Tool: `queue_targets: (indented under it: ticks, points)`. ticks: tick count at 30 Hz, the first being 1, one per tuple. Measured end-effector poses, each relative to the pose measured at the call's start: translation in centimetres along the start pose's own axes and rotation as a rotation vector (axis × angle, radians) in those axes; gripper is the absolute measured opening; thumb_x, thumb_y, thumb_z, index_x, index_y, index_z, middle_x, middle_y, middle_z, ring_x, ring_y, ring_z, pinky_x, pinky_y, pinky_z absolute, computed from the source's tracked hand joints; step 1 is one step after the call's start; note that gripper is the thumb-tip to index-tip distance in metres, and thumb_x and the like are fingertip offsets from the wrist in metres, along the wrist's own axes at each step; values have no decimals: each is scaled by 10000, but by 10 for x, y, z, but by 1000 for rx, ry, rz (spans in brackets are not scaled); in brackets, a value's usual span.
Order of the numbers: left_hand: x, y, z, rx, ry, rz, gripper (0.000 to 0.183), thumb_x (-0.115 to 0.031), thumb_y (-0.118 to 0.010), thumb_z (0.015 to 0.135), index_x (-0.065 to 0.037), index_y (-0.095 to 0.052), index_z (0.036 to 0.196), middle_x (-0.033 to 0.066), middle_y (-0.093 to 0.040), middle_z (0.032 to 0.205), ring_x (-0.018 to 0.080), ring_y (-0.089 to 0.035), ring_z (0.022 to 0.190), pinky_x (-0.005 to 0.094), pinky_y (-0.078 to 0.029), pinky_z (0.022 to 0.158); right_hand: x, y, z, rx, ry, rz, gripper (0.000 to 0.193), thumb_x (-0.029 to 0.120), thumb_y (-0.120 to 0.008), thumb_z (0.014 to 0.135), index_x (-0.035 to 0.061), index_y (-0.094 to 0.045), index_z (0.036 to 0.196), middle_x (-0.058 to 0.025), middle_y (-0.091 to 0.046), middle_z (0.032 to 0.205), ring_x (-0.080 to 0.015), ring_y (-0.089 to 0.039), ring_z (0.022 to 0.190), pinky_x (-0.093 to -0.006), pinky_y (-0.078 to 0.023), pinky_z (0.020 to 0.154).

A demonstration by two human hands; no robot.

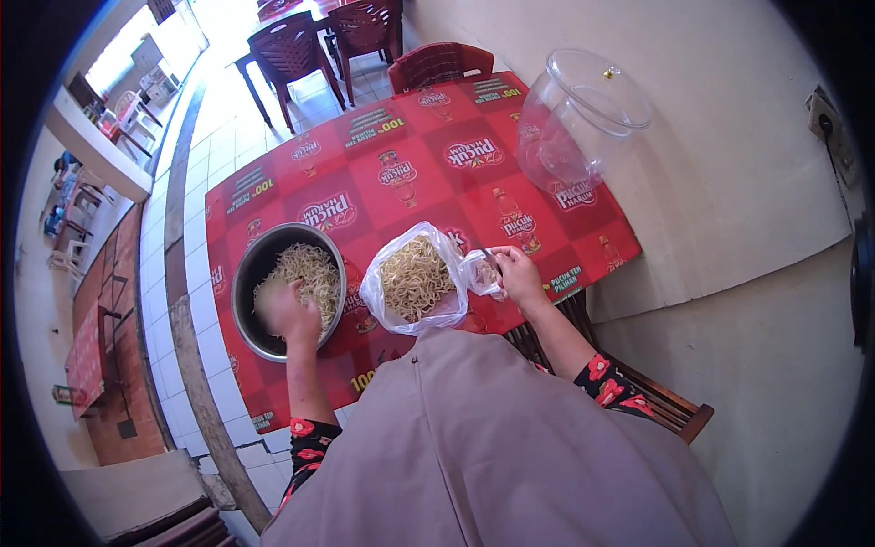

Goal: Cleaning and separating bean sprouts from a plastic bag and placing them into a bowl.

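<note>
Fingers first, and your left ones (273, 296) are a smear: your left hand (296, 317) is down in the round metal bowl (239, 305), over a tangle of pale sprouts (308, 271), too blurred to tell whether those fingers are spread or pinching. Across to your right hand (519, 275) — here the fingers curl in toward the thumb, right at a small clear plastic bag (482, 274) and a thin dark piece (490, 261); which of the two they grip, you can't tell from here.

Between your hands sits the white plastic bag (372, 290), mouth wide open, a thick heap of sprouts (415, 278) inside. The bowl stands just to its left, the small bag just beside it on the right, your apron-like grey-brown garment (474, 410) close in front.

And the print? It's all over your red tablecloth (424, 196): checks of brighter and darker red, a curved white logo repeated across them, drawings of bottles, blocks of small capitals, and big yellow figures scattered between — bold and legible near the middle, bending toward the edges.

Up at the far right corner, by the wall (729, 210), stands a large clear plastic tub (574, 128) with a wide round rim, the print showing through its side. Beyond the table's far edge you've got dark red chairs (285, 59), and flowered sleeves (612, 381) frame your forearms.
</note>
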State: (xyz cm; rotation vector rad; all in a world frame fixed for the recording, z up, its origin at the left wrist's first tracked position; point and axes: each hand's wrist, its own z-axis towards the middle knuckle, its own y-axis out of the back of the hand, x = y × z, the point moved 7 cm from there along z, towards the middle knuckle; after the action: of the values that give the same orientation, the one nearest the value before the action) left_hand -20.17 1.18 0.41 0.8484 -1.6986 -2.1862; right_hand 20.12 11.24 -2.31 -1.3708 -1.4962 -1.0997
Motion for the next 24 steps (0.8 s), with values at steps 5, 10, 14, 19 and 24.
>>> queue_targets:
  ticks: [5,10,14,19,24]
  points:
    - [-104,-22,-24,50,-428,-160,242,-165,-634,681,-195,-657,920,21,-562,1037,240,-466,1055,430,-332,873,-3,-10,-15,172,-240,339,272,305,-397,932,53,-499,938,9,-459,558,-88,-405,406,-227,-335,363]
    - [-160,-70,-46,259,-589,-23,264,-198,-654,704,-182,-653,968,30,-554,1011,218,-457,1050,402,-304,879,-3,-18,-29,211,-339,411,387,431,-349,939,69,-480,968,4,-440,545,-85,-367,374,-219,-313,350]
    - [-178,-91,-51,271,-757,75,193,-198,-627,709,-187,-664,898,35,-545,982,218,-457,1027,416,-301,854,-4,-20,-38,220,-362,427,389,425,-370,936,55,-485,973,2,-436,553,-83,-369,382,-214,-311,354]
    - [-188,-95,-46,334,-831,218,109,-190,-599,727,-170,-666,811,46,-574,951,213,-489,1004,414,-308,842,-5,-17,-42,217,-366,435,398,421,-382,934,40,-490,980,4,-435,563,-80,-366,388,-206,-308,358]
    - [-173,-84,-33,402,-608,36,114,-239,-608,760,-167,-675,817,43,-595,1003,202,-498,1026,409,-318,848,3,-22,-43,241,-350,449,372,396,-382,939,43,-493,978,6,-437,563,-79,-356,380,-208,-309,359]
